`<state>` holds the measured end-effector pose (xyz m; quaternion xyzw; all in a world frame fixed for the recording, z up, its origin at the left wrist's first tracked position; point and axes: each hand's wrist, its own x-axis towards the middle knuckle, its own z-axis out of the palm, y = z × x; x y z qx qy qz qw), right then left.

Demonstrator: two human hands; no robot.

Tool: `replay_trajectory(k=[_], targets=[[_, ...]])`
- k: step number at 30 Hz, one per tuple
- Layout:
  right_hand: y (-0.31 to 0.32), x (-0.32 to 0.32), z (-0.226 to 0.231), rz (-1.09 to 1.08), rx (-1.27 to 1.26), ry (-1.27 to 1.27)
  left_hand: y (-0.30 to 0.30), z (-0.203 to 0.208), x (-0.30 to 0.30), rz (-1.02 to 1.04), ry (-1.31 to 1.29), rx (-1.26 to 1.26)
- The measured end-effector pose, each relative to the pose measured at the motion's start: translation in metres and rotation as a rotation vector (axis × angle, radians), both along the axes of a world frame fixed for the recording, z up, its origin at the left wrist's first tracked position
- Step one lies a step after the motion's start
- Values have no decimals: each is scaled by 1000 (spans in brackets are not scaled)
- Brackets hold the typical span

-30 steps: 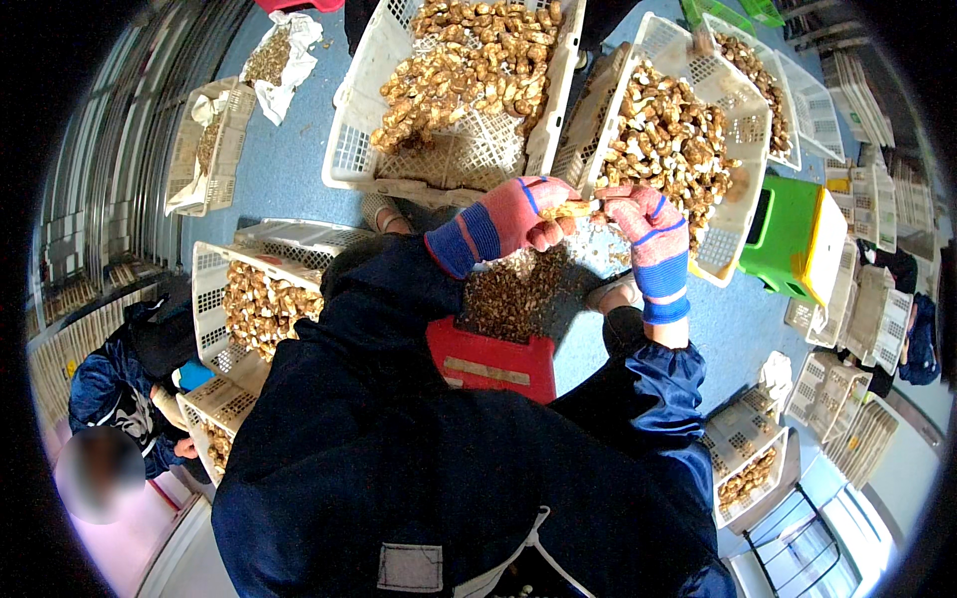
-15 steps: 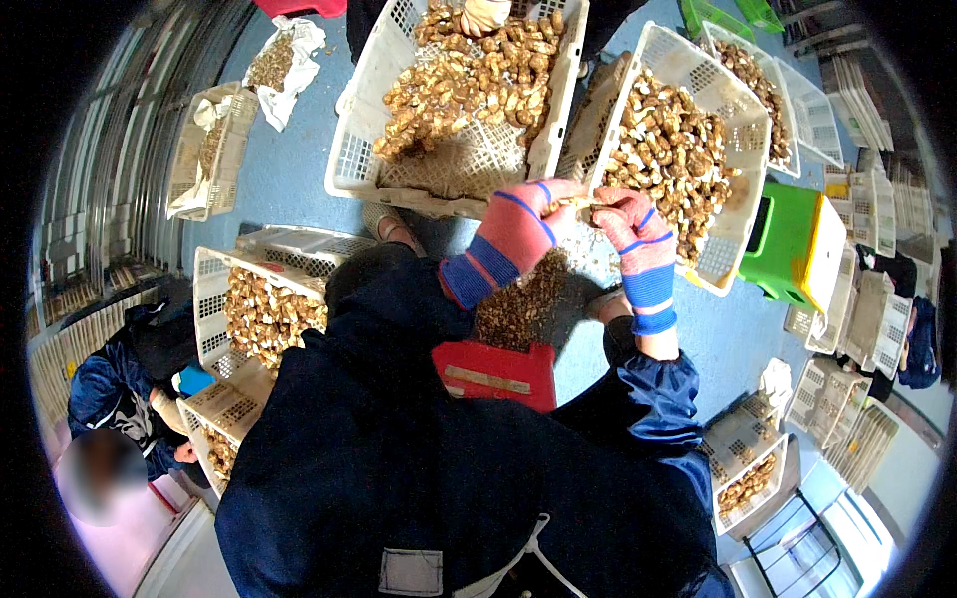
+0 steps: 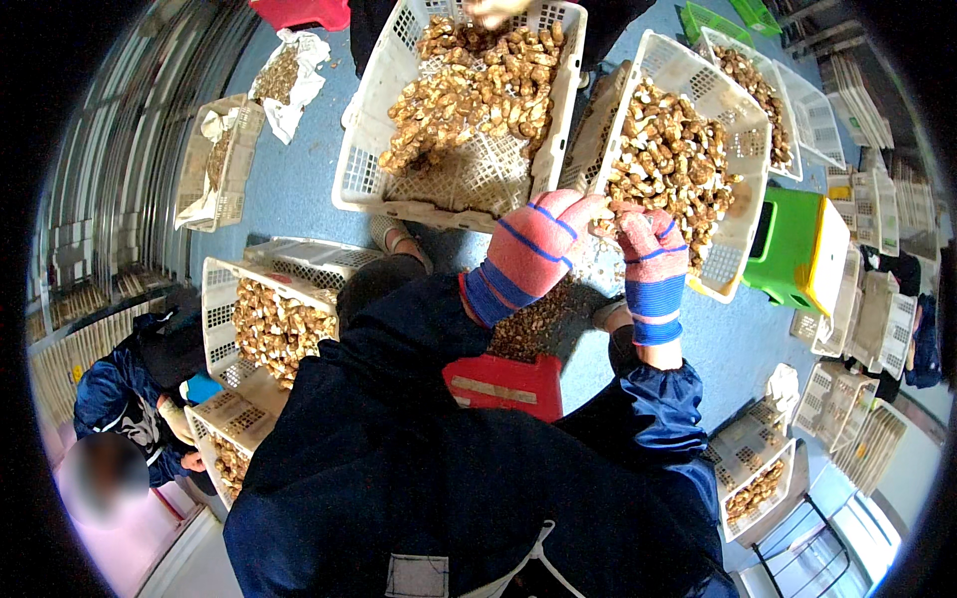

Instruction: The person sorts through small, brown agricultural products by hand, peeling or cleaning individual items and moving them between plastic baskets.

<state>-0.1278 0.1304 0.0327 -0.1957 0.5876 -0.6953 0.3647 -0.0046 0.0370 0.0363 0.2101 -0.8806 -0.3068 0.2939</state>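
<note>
My left hand (image 3: 538, 244) and my right hand (image 3: 653, 257) wear pink knit gloves with blue stripes. Their fingertips meet in a closed pinch in front of the gap between two white slotted crates. Whatever the fingers hold is small and mostly hidden. Stubby brown-and-cream pieces resembling mushrooms (image 3: 668, 149) fill much of the right crate (image 3: 750, 149), just beyond my right hand. More such pieces (image 3: 483, 85) lie in the far part of the middle crate (image 3: 469, 189), whose near bottom shows bare. Another person's hand (image 3: 493, 10) reaches into that crate's far end.
Below my hands lie brown scraps (image 3: 533, 324) beside a red plastic stool (image 3: 508, 384). A green-and-yellow stool (image 3: 793, 249) stands right. On the left are a filled crate (image 3: 279, 329) and a seated person (image 3: 125, 394). Several other crates stand along the right.
Both hands have shifted slightly right and down in the picture, still pinched together. The left hand has turned, showing more of its back. The other person's hand has moved toward the top edge.
</note>
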Motion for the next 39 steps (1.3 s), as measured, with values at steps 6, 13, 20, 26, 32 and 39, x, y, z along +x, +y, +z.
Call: replay_trajectory(k=[6, 13, 20, 26, 32, 39], targets=[[9, -9, -4, -13, 87, -210, -2, -8, -10, -56, 114, -207], [15, -9, -23, 561, 457, 147, -47, -69, -35, -101, -74, 1123], [17, -15, -37, 577, 646, 881, -138, -55, -94, -551, -37, 347], [5, -5, -33, 624, 655, 978, -196, -294, -75, -449, -870, 81], [-1, -5, -28, 635, 699, 888, -188, -383, -85, 139, -751, 160], [3, -23, -33, 546, 777, 895, -150, -266, -75, 111, -268, 1133]])
